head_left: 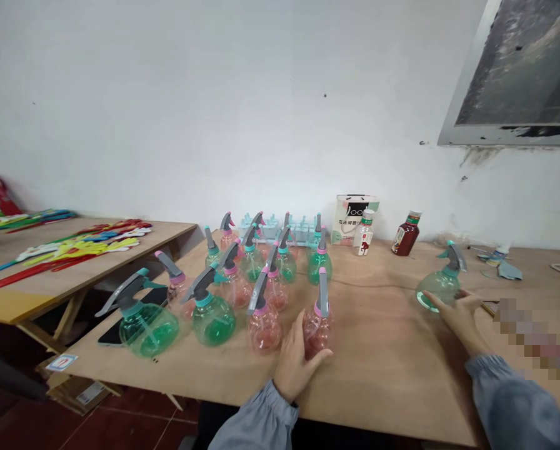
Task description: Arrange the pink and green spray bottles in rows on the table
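My left hand (295, 361) is curved round the lower left side of a pink spray bottle (317, 330), which stands upright near the table's front edge. Its thumb stretches across the front of the bottle. Over on the right, my right hand (465, 317) grips the lower body of a green spray bottle (442, 284), which tilts a little. Some of those fingers are hidden behind it. Left of my left hand stands another pink spray bottle (264, 331), then a green spray bottle (213, 322) with liquid inside. Several more pink and green ones are grouped behind.
A paper bag (343, 219), a white-labelled bottle (364, 234) and a dark red bottle (406, 235) stand along the wall. Pale blue plastic racks (299, 233) sit behind the spray bottles. Colourful gloves (85, 247) lie on the left table. A phone (110, 334) rests at the left edge.
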`<state>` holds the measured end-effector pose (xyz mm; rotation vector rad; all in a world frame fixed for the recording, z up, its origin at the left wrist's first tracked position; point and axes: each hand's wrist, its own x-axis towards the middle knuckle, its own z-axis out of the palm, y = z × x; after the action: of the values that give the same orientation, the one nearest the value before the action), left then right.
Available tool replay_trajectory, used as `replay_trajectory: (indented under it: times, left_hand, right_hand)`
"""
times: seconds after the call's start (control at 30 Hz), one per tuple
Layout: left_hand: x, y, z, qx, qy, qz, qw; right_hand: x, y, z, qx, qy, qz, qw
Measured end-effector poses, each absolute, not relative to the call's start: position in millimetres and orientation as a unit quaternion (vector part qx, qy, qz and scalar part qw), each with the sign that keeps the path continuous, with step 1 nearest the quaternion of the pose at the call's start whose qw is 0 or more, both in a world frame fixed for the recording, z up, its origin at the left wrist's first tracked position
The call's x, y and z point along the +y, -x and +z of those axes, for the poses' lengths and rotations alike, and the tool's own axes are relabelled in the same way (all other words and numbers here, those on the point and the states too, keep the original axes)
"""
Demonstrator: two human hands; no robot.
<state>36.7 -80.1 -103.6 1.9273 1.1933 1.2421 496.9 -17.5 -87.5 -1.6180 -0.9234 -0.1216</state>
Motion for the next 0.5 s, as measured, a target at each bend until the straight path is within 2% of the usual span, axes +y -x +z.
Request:
replay_trajectory:
  times: [0.17, 0.33, 0.43, 0.5]
  left_hand:
    - [-79.5, -36.5, -108.4, 0.447, -0.719, 0.462, 0.264]
    - [-79.4, -36.5, -109.2, 0.445, -0.722, 0.463, 0.260]
    - [-79.8, -35.3, -106.4, 0.446, -0.724, 0.450, 0.272]
    - [-80.7, -34.9, -104.0, 0.450, -0.724, 0.445, 0.273]
  right_hand:
    - [34.8, -507.8, -59.3, -0.401, 0.712, -0.007, 0.576]
    - [49.3, -496.3, -49.4, -0.367, 0.731, 0.021, 0.574]
    - [39.4, -470.9, -42.2, -0.310, 0.720, -0.046, 0.619]
    - [29.0, -443.3, -39.0, -0.327, 0.656, -0.098, 0.673]
